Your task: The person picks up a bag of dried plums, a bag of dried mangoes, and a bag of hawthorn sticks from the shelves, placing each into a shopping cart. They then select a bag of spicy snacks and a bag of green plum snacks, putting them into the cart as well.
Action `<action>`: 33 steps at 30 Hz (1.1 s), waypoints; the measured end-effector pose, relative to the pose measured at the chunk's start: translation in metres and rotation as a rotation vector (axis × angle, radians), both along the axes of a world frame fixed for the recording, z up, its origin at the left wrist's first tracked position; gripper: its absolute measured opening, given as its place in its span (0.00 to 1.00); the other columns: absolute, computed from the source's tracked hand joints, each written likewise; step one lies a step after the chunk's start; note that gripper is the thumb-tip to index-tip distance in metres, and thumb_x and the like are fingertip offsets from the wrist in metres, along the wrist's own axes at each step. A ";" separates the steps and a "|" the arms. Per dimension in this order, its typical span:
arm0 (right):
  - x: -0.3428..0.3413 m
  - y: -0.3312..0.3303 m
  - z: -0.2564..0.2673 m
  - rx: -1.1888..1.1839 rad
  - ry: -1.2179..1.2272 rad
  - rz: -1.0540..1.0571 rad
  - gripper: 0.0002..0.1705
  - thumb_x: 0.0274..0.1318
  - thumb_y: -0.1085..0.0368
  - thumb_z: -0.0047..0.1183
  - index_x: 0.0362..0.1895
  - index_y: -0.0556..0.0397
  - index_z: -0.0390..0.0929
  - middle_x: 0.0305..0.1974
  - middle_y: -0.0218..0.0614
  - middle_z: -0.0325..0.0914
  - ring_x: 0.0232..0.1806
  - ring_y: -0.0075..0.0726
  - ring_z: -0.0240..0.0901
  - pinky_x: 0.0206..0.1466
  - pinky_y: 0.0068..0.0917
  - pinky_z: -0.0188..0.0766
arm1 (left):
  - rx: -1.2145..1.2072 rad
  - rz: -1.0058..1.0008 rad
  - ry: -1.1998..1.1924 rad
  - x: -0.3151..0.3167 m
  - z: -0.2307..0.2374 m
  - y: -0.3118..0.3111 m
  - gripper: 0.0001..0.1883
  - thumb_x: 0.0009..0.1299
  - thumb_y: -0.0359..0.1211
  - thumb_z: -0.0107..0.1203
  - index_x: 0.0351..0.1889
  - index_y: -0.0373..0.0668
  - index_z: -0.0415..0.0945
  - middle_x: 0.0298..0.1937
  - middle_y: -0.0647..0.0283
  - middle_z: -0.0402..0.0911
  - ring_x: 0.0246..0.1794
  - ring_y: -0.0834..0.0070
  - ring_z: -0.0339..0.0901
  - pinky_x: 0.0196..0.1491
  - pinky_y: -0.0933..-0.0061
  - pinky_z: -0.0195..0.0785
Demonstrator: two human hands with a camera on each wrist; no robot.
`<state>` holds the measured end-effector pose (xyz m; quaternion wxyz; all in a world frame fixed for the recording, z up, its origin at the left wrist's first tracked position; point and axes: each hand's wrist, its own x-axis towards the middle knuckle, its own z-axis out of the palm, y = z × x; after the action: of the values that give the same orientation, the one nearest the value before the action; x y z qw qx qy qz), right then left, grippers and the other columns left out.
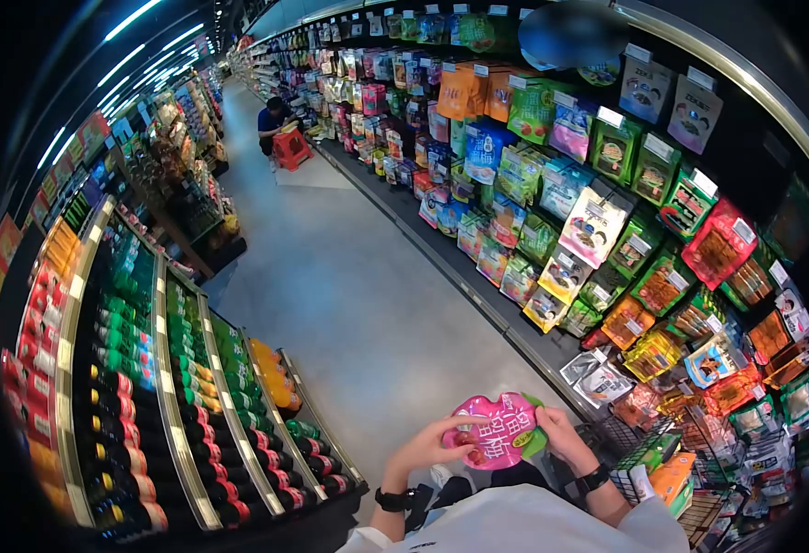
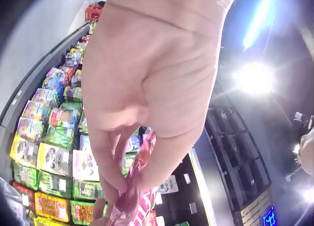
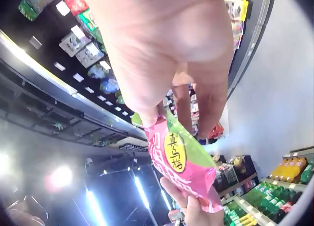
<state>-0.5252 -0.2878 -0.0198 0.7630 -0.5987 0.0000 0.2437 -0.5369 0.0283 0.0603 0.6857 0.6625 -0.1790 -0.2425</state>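
A pink snack bag [image 1: 495, 429] with white lettering and a green corner is held in front of the body in the head view. The left hand [image 1: 434, 444] pinches its left side, thumb and fingers on the pink film. At the green right edge, the right hand [image 1: 566, 439] grips the bag. The left wrist view shows the left hand [image 2: 147, 88] with fingertips closed on the crinkled pink bag [image 2: 128, 206]. In the right wrist view the right hand [image 3: 171, 54] pinches the green top of the bag [image 3: 181, 162], beside a yellow oval label.
A wire cart [image 1: 699, 516] holding packages stands at the lower right. Hanging snack bags [image 1: 520, 175] fill the right shelf. Bottles [image 1: 197, 424] line the left shelves. Up the aisle floor [image 1: 303, 267], a person [image 1: 274, 120] is beside a red stool [image 1: 291, 147].
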 end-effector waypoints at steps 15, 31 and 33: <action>0.287 0.142 -0.021 0.174 0.191 -0.025 0.27 0.78 0.47 0.46 0.56 0.61 0.79 0.50 0.31 0.83 0.49 0.22 0.78 0.52 0.25 0.77 | 0.115 0.188 0.070 0.249 -0.018 0.107 0.46 0.63 0.29 0.74 0.79 0.44 0.61 0.73 0.58 0.69 0.69 0.75 0.67 0.71 0.67 0.63; 0.574 0.227 0.000 0.598 0.136 -0.097 0.24 0.80 0.55 0.42 0.68 0.58 0.68 0.64 0.41 0.76 0.62 0.36 0.76 0.66 0.38 0.74 | -0.039 0.211 0.062 0.585 0.005 0.179 0.54 0.59 0.21 0.71 0.81 0.39 0.50 0.79 0.55 0.57 0.75 0.69 0.61 0.75 0.65 0.57; 0.605 0.245 -0.001 0.590 0.102 -0.118 0.25 0.80 0.53 0.42 0.68 0.57 0.68 0.64 0.40 0.76 0.63 0.35 0.76 0.66 0.37 0.74 | -0.059 0.170 0.034 0.625 -0.002 0.203 0.55 0.57 0.22 0.73 0.81 0.39 0.50 0.79 0.55 0.57 0.76 0.68 0.60 0.76 0.65 0.57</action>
<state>0.0796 -0.0424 -0.0210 0.9158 -0.3373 0.0023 0.2182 0.0882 0.2313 0.0586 0.7258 0.6508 -0.1176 -0.1893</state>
